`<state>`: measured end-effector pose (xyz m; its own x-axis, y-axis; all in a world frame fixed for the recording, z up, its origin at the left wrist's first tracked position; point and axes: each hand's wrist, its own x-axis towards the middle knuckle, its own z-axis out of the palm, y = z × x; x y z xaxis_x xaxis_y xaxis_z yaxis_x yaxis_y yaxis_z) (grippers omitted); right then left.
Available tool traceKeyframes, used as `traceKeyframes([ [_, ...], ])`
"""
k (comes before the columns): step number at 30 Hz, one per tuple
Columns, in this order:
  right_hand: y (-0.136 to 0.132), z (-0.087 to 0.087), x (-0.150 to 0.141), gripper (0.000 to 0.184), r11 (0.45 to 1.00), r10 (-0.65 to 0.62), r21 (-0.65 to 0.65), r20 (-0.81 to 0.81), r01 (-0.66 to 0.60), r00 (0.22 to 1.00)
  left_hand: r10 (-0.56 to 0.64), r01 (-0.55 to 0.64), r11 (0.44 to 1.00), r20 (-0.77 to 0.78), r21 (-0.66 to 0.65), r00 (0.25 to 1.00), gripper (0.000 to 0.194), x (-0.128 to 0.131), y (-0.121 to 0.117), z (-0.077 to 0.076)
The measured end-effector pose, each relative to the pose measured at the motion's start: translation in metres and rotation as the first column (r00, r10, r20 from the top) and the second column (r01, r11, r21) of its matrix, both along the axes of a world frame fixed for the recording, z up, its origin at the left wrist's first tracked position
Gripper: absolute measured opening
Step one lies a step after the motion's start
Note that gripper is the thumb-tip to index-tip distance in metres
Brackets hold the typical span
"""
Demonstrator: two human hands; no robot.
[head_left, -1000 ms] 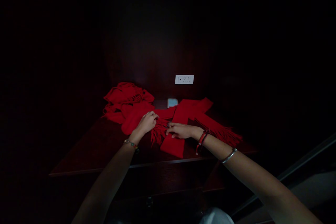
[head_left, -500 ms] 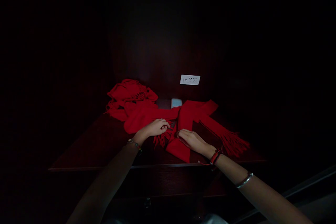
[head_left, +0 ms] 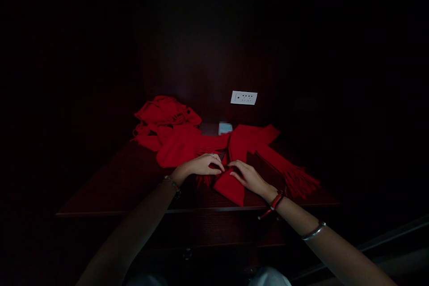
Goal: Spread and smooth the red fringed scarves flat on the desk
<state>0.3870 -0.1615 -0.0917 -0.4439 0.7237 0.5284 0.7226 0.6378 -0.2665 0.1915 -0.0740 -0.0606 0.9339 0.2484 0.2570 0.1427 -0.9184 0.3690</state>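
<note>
A red fringed scarf (head_left: 237, 145) lies folded and bent on the dark table, its near end making a slanted, pointed fold. At the left edge of that fold, my left hand (head_left: 205, 165) has thumb and forefinger tips together on the cloth. My right hand (head_left: 250, 177) pinches the same fold from the other side, its fingertips a little apart from the left ones. Some fringe shows under and behind the left hand. Just beyond the fingers is a small dark patch, too dim to make out.
More red scarves (head_left: 167, 114) are heaped at the back left. A blurred pale-blue item (head_left: 225, 128) lies near the wall, below a white wall socket (head_left: 244, 97). The table's front edge (head_left: 201, 210) runs close under my wrists.
My left hand has moved right to the fold, its fingertips now near the right hand's. The right fingers have lifted and bent over the cloth. The view has tilted slightly.
</note>
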Motion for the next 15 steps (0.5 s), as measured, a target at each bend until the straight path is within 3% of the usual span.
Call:
traceKeyframes([
  [3,0.001,0.0,0.0,0.019,1.0,0.016,-0.005,0.002,-0.016,1.0,0.188,-0.186,0.979,-0.016,0.083,0.982,0.021,-0.004,0.006,-0.001],
  [5,0.001,0.0,0.0,0.019,1.0,0.017,0.001,0.019,-0.017,1.0,0.385,-0.374,0.916,-0.06,0.146,0.921,0.03,-0.009,0.01,-0.001],
  [7,0.001,0.001,0.0,0.018,1.0,0.0,0.021,0.028,0.0,1.0,0.508,-0.484,0.857,-0.145,0.175,0.849,0.042,-0.014,0.014,0.001],
  [9,0.001,0.001,0.0,0.017,0.999,-0.028,0.046,0.028,0.026,0.999,0.552,-0.523,0.833,-0.2,0.183,0.809,0.044,-0.02,0.015,0.006],
  [12,-0.001,0.003,0.0,0.016,0.996,-0.059,0.073,0.032,0.057,0.998,0.615,-0.583,0.783,-0.136,0.216,0.776,0.043,-0.036,0.02,0.016],
  [15,-0.003,0.003,-0.001,0.016,0.995,-0.072,0.07,0.035,0.069,0.997,0.675,-0.64,0.734,-0.133,0.227,0.726,0.066,-0.056,0.03,0.019],
])
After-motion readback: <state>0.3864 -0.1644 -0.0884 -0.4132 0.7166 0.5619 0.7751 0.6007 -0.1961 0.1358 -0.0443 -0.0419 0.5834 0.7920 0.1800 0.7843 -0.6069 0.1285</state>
